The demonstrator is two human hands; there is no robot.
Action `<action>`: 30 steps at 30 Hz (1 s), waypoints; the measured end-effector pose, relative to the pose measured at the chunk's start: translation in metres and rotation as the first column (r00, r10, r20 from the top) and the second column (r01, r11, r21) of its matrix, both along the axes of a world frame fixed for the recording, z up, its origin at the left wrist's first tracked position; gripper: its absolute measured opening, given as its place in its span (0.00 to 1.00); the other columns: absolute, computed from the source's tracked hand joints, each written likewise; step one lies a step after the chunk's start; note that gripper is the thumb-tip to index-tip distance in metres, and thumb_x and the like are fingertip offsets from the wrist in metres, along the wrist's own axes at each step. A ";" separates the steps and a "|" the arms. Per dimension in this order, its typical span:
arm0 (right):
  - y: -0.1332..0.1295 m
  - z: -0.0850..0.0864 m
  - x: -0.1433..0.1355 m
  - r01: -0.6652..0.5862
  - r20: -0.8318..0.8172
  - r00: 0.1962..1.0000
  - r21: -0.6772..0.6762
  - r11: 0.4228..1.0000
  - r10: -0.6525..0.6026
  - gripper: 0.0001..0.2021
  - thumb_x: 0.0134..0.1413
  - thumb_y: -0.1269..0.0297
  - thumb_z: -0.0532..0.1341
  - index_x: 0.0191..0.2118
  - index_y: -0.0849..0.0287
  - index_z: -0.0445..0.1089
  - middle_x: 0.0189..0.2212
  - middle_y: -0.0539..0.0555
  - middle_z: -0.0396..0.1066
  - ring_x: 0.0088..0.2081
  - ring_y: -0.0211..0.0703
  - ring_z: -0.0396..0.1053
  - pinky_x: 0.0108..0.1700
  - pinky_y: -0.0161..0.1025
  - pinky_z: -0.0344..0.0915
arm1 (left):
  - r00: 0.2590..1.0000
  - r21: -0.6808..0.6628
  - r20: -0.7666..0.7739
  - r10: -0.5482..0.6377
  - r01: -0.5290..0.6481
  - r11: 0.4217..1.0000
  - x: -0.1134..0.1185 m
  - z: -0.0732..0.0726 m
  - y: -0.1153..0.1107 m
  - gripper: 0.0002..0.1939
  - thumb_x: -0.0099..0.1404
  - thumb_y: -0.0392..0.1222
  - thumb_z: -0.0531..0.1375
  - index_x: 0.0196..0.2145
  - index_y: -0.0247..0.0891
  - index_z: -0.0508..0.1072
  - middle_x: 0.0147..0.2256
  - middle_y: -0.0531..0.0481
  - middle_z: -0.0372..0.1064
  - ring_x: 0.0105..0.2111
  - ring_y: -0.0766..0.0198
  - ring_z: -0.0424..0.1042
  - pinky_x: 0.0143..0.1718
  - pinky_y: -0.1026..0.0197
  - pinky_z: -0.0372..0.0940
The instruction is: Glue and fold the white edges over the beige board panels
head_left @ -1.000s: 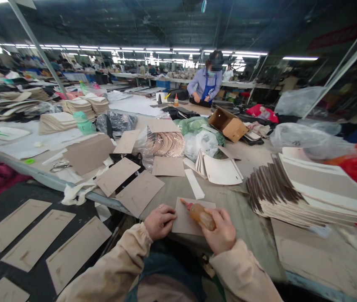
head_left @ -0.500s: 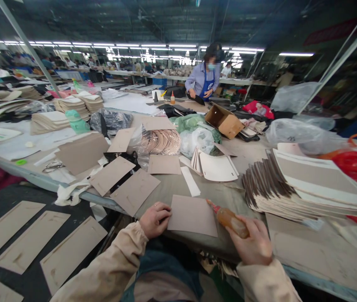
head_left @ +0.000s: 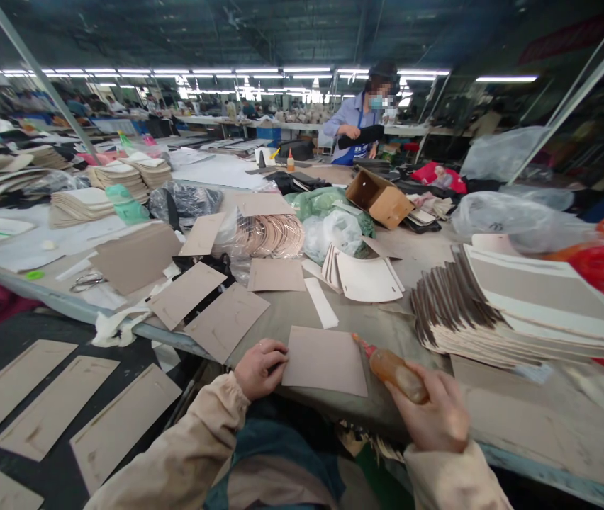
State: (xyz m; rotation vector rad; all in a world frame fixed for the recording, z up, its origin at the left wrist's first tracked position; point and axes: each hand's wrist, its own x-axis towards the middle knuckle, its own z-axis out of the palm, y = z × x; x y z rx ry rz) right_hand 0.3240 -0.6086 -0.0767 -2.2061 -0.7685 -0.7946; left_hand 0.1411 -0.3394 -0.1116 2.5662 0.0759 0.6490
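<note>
In front of me a flat grey-beige rectangular panel [head_left: 325, 361] lies at the table's front edge. My left hand [head_left: 260, 368] is closed at its left edge, fingers curled and fingertips on the panel's margin. An amber glue bottle [head_left: 396, 375] with a reddish nozzle is gripped in my right hand [head_left: 437, 407]. The bottle is tilted, and its tip meets the panel near the upper right corner. Similar beige panels, one of them the nearest panel [head_left: 227, 322], lie just left of the work, some with brownish smears along their edges.
Right of me stands a thick stack of layered panels [head_left: 536, 304]. Several smeared panels [head_left: 124, 425] lie on a black surface at lower left. White curved pieces [head_left: 368, 276], plastic-wrapped parts [head_left: 270, 237] and a cardboard box [head_left: 379, 198] sit farther back. A co-worker [head_left: 358, 120] stands across the table.
The bottle and my right hand have shifted slightly right, the tip staying near the panel's upper right corner. My left hand stays put. The co-worker has lifted a black piece.
</note>
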 end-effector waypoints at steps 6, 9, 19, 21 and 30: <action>0.006 -0.010 -0.008 -0.079 -0.136 0.988 -0.026 0.997 0.074 0.20 0.44 0.47 0.64 0.39 0.57 0.72 0.32 0.55 0.68 0.32 0.46 0.68 0.33 0.41 0.66 | 1.000 0.001 -0.003 0.017 -0.017 1.000 0.000 -0.001 -0.001 0.07 0.59 0.34 0.55 0.33 0.39 0.73 0.39 0.45 0.70 0.39 0.61 0.68 0.43 0.57 0.66; 0.008 -0.010 -0.010 -0.073 -0.154 0.986 -0.025 0.997 0.068 0.20 0.44 0.47 0.64 0.38 0.57 0.72 0.32 0.56 0.68 0.33 0.47 0.68 0.33 0.42 0.66 | 1.000 0.004 -0.002 0.016 -0.016 1.000 0.000 -0.001 -0.001 0.08 0.59 0.34 0.55 0.34 0.39 0.73 0.39 0.45 0.70 0.39 0.61 0.68 0.43 0.57 0.66; -0.004 -0.004 -0.008 -0.018 -0.073 0.997 0.002 1.000 0.018 0.26 0.45 0.42 0.61 0.36 0.63 0.73 0.28 0.57 0.67 0.29 0.46 0.66 0.31 0.42 0.65 | 1.000 -0.011 0.006 0.004 -0.004 1.000 0.001 -0.001 0.000 0.07 0.59 0.34 0.55 0.34 0.39 0.72 0.39 0.45 0.69 0.39 0.61 0.68 0.43 0.56 0.65; -0.005 -0.004 -0.009 -0.003 -0.094 0.996 0.026 1.000 0.005 0.26 0.44 0.42 0.61 0.37 0.64 0.73 0.29 0.58 0.67 0.29 0.46 0.66 0.31 0.42 0.65 | 1.000 -0.010 0.007 0.005 -0.005 1.000 0.001 -0.001 0.000 0.07 0.59 0.34 0.55 0.34 0.38 0.73 0.39 0.45 0.69 0.39 0.61 0.68 0.43 0.57 0.65; -0.007 0.000 -0.013 -0.138 -0.200 0.967 0.103 0.985 0.156 0.21 0.41 0.52 0.66 0.39 0.61 0.71 0.33 0.58 0.68 0.33 0.50 0.67 0.34 0.45 0.67 | 1.000 -0.001 -0.007 0.010 -0.010 1.000 0.000 -0.001 0.000 0.07 0.59 0.35 0.55 0.34 0.39 0.72 0.39 0.45 0.70 0.39 0.61 0.69 0.43 0.56 0.66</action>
